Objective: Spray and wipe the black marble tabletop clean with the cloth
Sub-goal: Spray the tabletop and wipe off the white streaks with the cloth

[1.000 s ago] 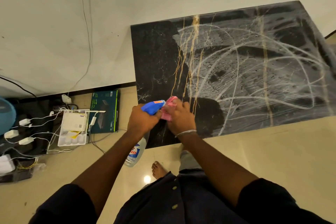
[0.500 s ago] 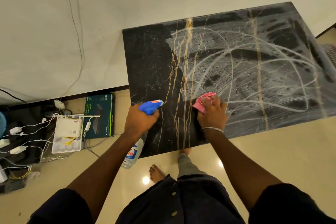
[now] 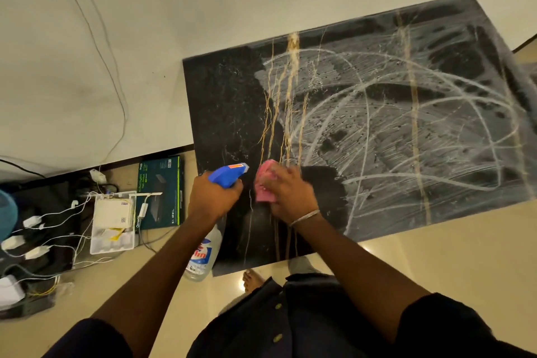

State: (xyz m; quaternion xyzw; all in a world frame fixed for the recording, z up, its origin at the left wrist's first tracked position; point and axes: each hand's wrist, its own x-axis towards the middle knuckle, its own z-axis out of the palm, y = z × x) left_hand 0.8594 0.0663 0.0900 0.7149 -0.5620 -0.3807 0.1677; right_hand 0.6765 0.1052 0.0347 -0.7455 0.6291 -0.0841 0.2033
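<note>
Now R hand [image 3: 290, 195] presses pink cloth [image 3: 265, 183] on tabletop [image 3: 406, 131], L hand [image 3: 213, 197] grips sprayer [image 3: 228, 175].

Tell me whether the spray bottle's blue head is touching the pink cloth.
Apart. The head view shows a strip of black tabletop between the spray bottle's blue head and the pink cloth held by the right hand.

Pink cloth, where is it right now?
Head view: the pink cloth is in the right hand on the tabletop near its left end, just right of the spray bottle.
</note>
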